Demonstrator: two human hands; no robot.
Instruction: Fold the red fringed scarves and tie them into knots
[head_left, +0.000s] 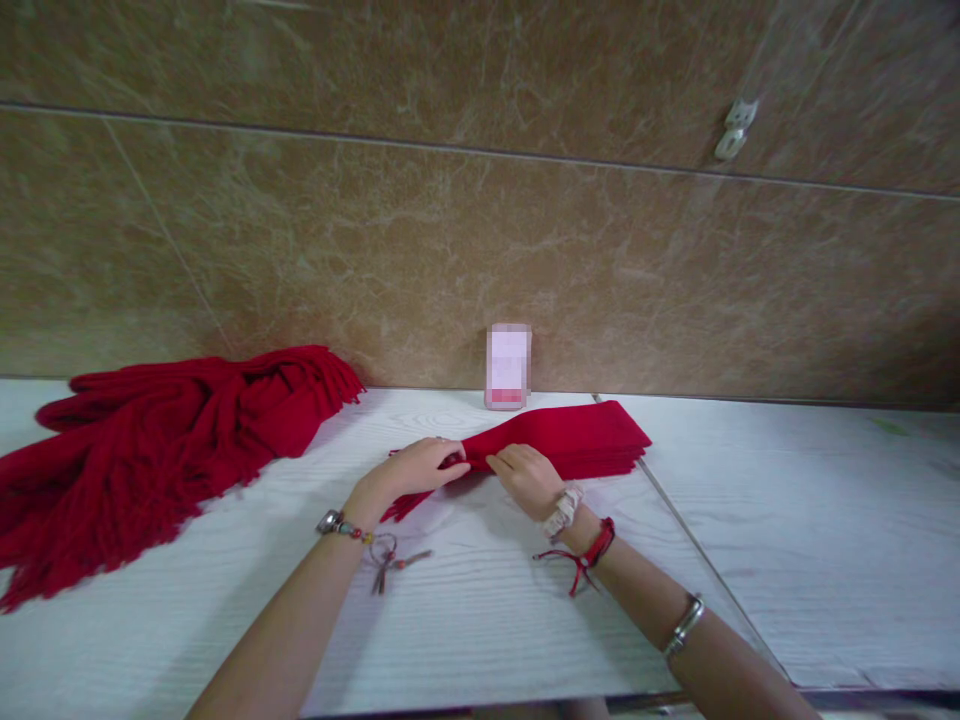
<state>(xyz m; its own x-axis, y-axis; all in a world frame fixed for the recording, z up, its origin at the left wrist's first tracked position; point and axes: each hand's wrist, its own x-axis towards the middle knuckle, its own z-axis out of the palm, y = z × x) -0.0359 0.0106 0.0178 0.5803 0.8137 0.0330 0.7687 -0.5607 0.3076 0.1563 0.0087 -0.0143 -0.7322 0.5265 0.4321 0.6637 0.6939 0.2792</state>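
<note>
A folded red scarf (585,440) lies on the white wood-grain table (480,620), near the wall. My left hand (420,468) grips its left, gathered end, where fringe sticks out below. My right hand (529,478) pinches the same scarf just to the right of the left hand. Both hands have their fingers closed on the cloth. Bracelets sit on both wrists, with a red string on the right one.
A heap of red fringed scarves (150,450) covers the table's left side. A small pink and white card (508,366) leans against the brown marble wall. A white clip (736,128) is fixed high on the wall. A seam (690,540) runs across the table to the right.
</note>
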